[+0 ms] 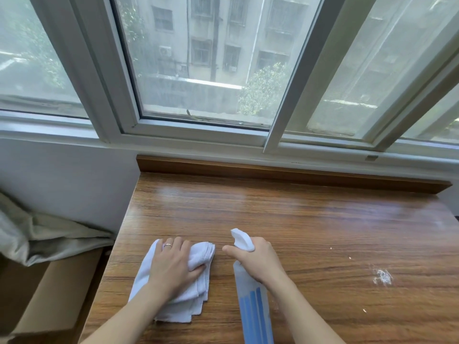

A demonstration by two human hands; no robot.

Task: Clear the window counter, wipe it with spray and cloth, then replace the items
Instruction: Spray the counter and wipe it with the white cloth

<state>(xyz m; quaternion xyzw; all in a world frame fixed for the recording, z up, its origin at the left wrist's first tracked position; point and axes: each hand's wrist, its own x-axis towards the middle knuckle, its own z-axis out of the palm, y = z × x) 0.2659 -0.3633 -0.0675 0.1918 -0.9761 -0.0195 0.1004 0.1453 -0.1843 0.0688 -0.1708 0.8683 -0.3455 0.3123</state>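
1. Counter [298, 219]: one wooden top under the window [198, 58], bare except for one cloth, one spray bottle and a white residue patch [382, 276] on the right.
2. Cloth [173, 304]: one, white, folded, near-left on counter, long axis near-to-far.
3. Spray bottle [253, 306]: one, blue-striped, tilted, nozzle aimed away toward window.
4. Left hand [173, 264]: flat, fingers spread, pressing on cloth.
5. Right hand [258, 259]: curled round bottle neck, index finger extended.

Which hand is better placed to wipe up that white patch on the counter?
Left, probably. The left hand already presses the cloth flat, while the right hand grips the spray bottle, though the white patch lies rightward.
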